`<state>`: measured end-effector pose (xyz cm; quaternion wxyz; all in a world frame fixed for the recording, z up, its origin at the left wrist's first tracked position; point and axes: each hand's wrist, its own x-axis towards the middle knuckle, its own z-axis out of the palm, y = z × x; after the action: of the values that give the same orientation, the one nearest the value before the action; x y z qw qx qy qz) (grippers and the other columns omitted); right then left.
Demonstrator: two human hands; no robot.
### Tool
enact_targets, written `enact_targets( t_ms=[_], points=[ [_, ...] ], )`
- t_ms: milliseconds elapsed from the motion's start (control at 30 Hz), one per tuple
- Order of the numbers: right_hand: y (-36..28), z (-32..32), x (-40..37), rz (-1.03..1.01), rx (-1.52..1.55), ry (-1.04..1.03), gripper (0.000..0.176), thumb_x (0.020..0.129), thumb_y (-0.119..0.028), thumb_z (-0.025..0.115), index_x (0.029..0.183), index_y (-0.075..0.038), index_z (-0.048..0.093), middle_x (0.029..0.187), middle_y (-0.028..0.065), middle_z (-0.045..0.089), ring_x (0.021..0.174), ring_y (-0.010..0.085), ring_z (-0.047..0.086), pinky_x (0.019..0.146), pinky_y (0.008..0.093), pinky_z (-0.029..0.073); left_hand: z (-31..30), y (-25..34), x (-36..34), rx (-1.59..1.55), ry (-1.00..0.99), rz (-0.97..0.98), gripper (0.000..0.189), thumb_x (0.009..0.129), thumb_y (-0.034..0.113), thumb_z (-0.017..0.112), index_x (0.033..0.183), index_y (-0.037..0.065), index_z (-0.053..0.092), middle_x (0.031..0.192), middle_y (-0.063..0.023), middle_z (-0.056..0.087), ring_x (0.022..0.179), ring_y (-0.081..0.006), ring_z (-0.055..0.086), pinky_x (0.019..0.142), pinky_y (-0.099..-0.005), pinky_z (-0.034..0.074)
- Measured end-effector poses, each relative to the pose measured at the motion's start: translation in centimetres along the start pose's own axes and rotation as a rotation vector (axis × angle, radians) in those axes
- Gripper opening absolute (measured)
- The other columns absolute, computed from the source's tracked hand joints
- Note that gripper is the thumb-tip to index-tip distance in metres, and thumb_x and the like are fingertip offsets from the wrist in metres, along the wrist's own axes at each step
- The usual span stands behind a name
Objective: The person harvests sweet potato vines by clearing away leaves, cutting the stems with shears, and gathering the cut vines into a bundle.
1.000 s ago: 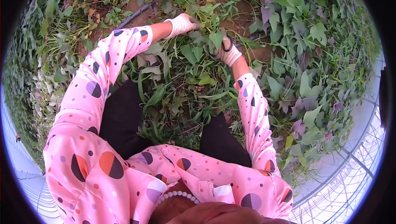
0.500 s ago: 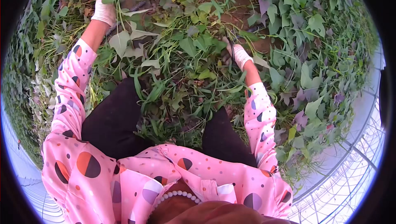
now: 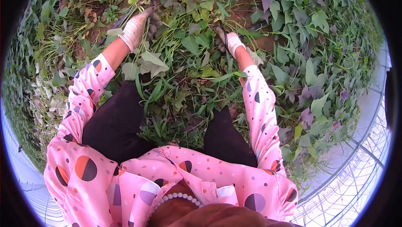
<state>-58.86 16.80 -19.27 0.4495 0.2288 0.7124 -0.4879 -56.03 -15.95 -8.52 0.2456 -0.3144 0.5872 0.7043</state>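
My left hand (image 3: 140, 27), in a white glove with grey fingers, is at the upper left, low over the plants. Its fingers are curled round a thin green vine (image 3: 145, 34), whose broad pale leaves (image 3: 153, 63) hang below the wrist. My right hand (image 3: 228, 42), gloved the same way, is in the foliage right of centre with its fingers bent inward. A thin dark loop (image 3: 226, 39) crosses the back of that hand. What its fingers close on is hidden from view.
Dense leafy vines (image 3: 293, 22) and grass blades (image 3: 157, 91) cover the ground, with bare brown soil (image 3: 264, 43) right of my right hand. A dark hose-like strip (image 3: 125, 17) lies beside my left hand. Pale sheeting with a wire grid (image 3: 356, 172) borders the lower right.
My left hand has moved right and slightly down with the vine, turning its fingers toward the centre. My right hand has shifted a little left and up.
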Motion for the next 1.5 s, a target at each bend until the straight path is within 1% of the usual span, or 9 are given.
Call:
enact_targets(
  t_ms=[200,300,533,700,867,1000,1167,1367,1500],
  points=[
    [-1.6,0.4,-4.3,-0.029,-0.125,-0.011,0.05,0.085,-0.044,0.054,0.072,0.003,0.061,0.057,0.0114,0.059,0.046,0.0218,0.056,0.053,0.0346,0.046,2.7,-0.1,-1.2,0.172,-0.142,0.014,0.043,0.094,0.044,0.048,0.094,0.004,0.062,0.082,-0.0064,0.065,0.06,-0.0099,0.052,0.055,-0.0243,0.041],
    [-1.2,-3.3,-1.3,-0.489,-0.345,0.428,0.039,0.083,-0.038,0.056,0.089,0.0,0.065,0.075,0.0223,0.064,0.068,0.037,0.062,0.068,0.0433,0.05,2.3,-0.6,-1.1,0.141,-0.124,0.016,0.043,0.094,0.044,0.048,0.094,0.003,0.063,0.082,-0.006,0.065,0.059,-0.0096,0.052,0.054,-0.0242,0.041],
    [-2.2,-4.6,2.8,-0.188,-1.078,0.491,0.035,0.081,-0.02,0.06,0.114,-0.009,0.06,0.111,0.0187,0.064,0.104,0.0348,0.061,0.088,0.0433,0.049,1.2,-0.5,-1.4,0.15,-0.084,0.018,0.043,0.094,0.044,0.047,0.094,0.004,0.065,0.082,-0.0044,0.066,0.056,-0.0087,0.051,0.052,-0.0244,0.04],
    [-1.5,-4.6,0.5,-0.271,-0.797,0.572,0.044,0.076,-0.027,0.064,0.112,-0.003,0.062,0.1,0.0222,0.065,0.094,0.0383,0.063,0.082,0.0418,0.05,0.2,-1.7,-1.5,0.152,-0.093,0.029,0.042,0.095,0.042,0.047,0.096,0.003,0.065,0.082,-0.0052,0.067,0.055,-0.0085,0.051,0.051,-0.0239,0.041],
    [-3.6,-0.2,-7.0,-0.442,0.057,0.305,0.033,0.076,-0.016,0.075,0.102,0.002,0.063,0.077,0.0019,0.064,0.062,0.007,0.05,0.058,0.0228,0.044,1.7,-2.2,-3.8,0.166,-0.285,-0.031,0.043,0.092,0.041,0.053,0.112,0.004,0.063,0.095,-0.0085,0.067,0.064,-0.0117,0.057,0.057,-0.0254,0.047],
    [-4.4,8.2,-10.5,-0.458,0.047,0.121,0.024,0.08,-0.011,0.071,0.099,0.001,0.062,0.078,0.0016,0.064,0.063,0.0063,0.052,0.057,0.0218,0.043,4.9,-4.8,-5.9,0.207,-0.279,0.105,0.052,0.09,0.04,0.058,0.127,0.005,0.054,0.111,-0.0055,0.063,0.091,-0.0099,0.056,0.081,-0.0271,0.045],
    [-3.3,13.1,-10.4,-0.455,0.101,-0.196,0.023,0.082,-0.019,0.068,0.093,0.002,0.065,0.07,0.0015,0.061,0.051,0.0087,0.052,0.048,0.0229,0.042,3.3,-4.8,-4.8,-0.312,0.029,0.096,0.032,0.092,0.027,0.058,0.11,0.0,0.061,0.085,-0.004,0.064,0.076,-0.0129,0.06,0.069,-0.0259,0.047],
    [-3.4,5.1,4.6,-0.041,-0.506,-0.107,0.065,0.078,-0.068,0.058,0.086,-0.004,0.064,0.062,0.004,0.06,0.047,0.015,0.053,0.048,0.0282,0.043,-3.8,-1.6,0.4,0.077,0.128,0.286,0.017,0.088,0.015,0.055,0.095,0.005,0.067,0.066,-0.0004,0.056,0.055,-0.0101,0.049,0.053,-0.0239,0.04],
    [-1.8,3.7,2.4,-0.009,-0.037,-0.104,0.066,0.077,-0.073,0.055,0.084,-0.008,0.064,0.061,0.001,0.057,0.045,0.0134,0.049,0.044,0.0287,0.038,-0.8,-3.3,3.3,0.631,0.098,0.148,0.029,0.079,0.022,0.067,0.102,0.003,0.066,0.065,-0.0024,0.057,0.055,-0.0104,0.047,0.052,-0.0296,0.041]
  ],
)
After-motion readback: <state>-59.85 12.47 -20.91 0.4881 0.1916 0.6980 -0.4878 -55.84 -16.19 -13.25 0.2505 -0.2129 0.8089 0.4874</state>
